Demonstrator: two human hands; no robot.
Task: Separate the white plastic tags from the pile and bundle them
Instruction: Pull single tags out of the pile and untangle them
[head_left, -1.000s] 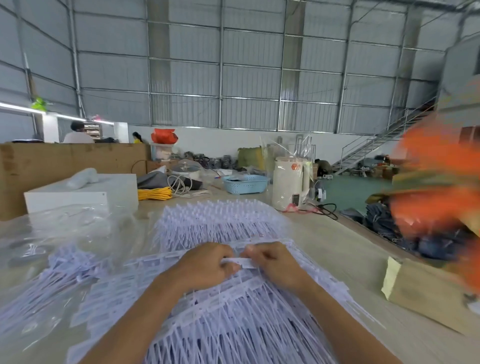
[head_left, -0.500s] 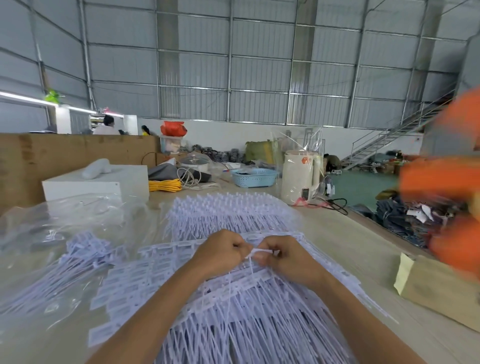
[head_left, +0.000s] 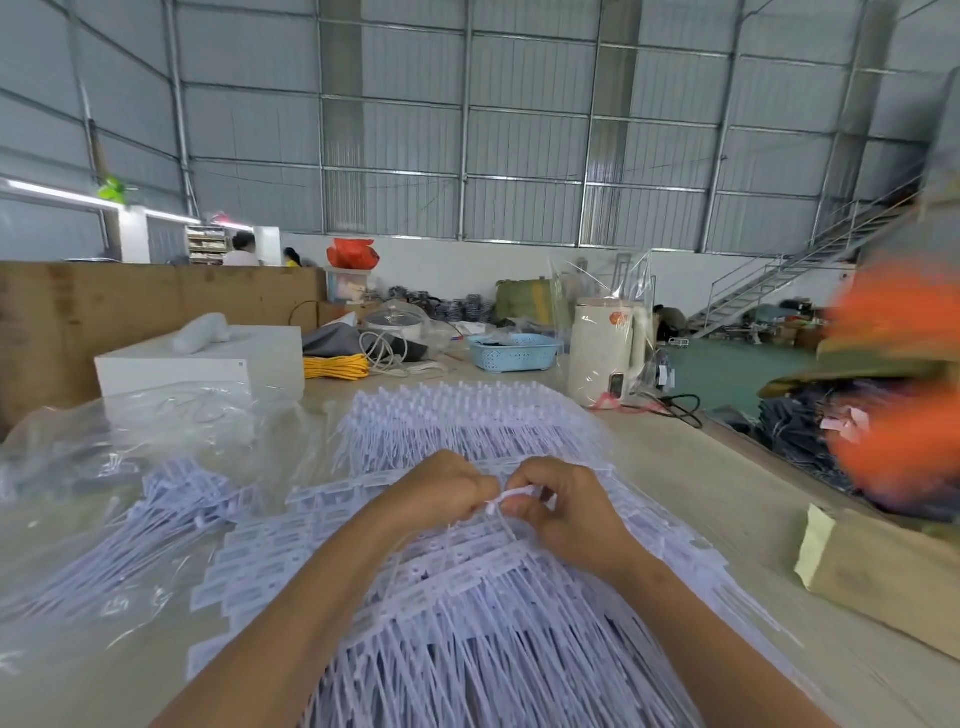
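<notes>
A wide pile of white plastic tags fans out across the table in front of me, heads away and tails towards me. A second heap of tags lies just beyond it. My left hand and my right hand meet above the near pile. Both pinch one white tag between their fingertips, its thin tail trailing down into the pile. More tags lie at the left, partly under clear plastic.
Clear plastic bags cover the table's left side, with a white box behind them. A cream kettle, a blue basket and yellow cord stand farther back. A brown paper parcel lies at the right.
Both hands have stayed together over the pile, lifting the pinched tag a little so its tail hangs down. The camera has shifted slightly.
</notes>
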